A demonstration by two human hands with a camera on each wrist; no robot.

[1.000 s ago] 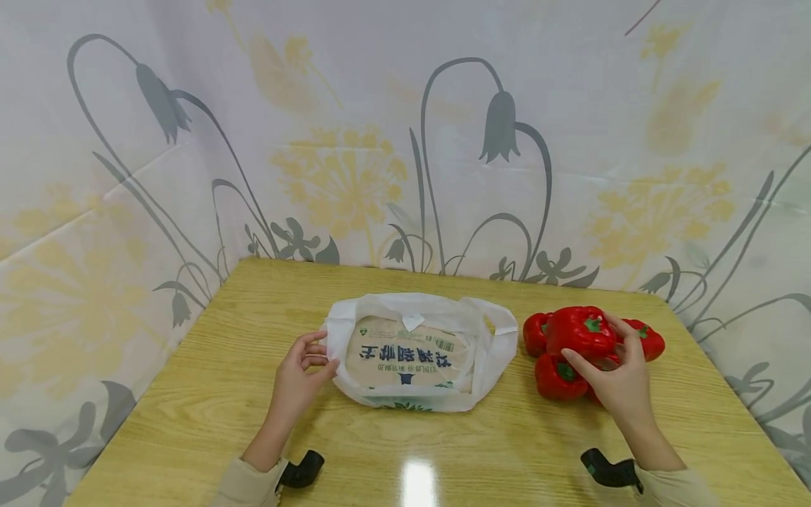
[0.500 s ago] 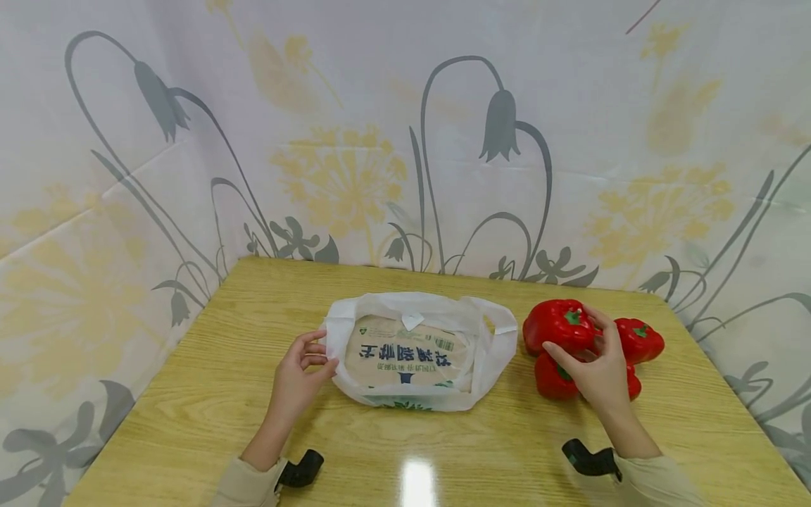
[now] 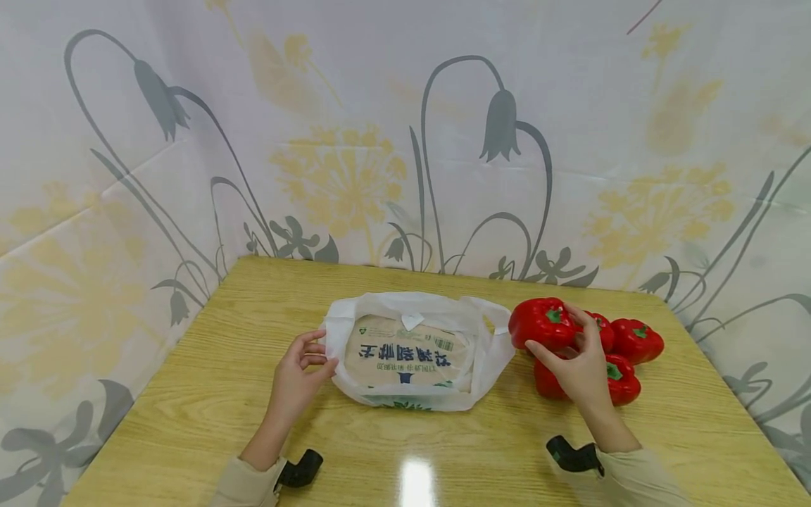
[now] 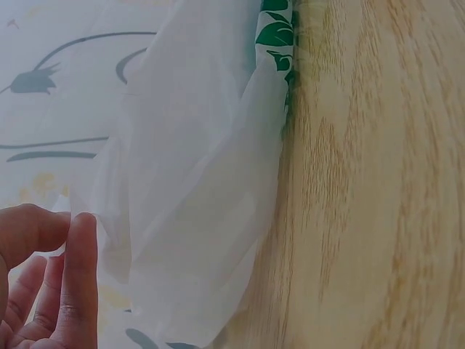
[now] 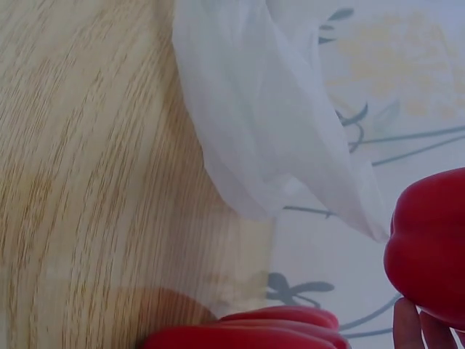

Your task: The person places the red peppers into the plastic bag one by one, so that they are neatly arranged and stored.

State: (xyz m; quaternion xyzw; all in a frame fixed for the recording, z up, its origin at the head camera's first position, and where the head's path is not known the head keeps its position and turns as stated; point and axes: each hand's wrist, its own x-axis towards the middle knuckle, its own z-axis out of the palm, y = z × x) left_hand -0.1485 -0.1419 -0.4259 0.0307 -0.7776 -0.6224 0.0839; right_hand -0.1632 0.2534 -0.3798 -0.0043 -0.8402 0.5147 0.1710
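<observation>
A white plastic bag lies on the table with its mouth spread upward, printed text showing inside. My left hand pinches the bag's left edge between thumb and index finger; the left wrist view shows that pinch on the thin film. My right hand grips a red bell pepper with a green stem, raised beside the bag's right side. Several other red bell peppers sit under and behind that hand, partly hidden by it. In the right wrist view the held pepper appears at the right edge.
The wooden table carries all of this. A flower-printed cloth hangs behind and along both sides. Black camera mounts are strapped at both wrists and stick out inward above the table.
My right hand has carried the bell pepper leftward from above the pile toward the bag's right side, uncovering more of the other peppers. The left hand and the bag stay put.
</observation>
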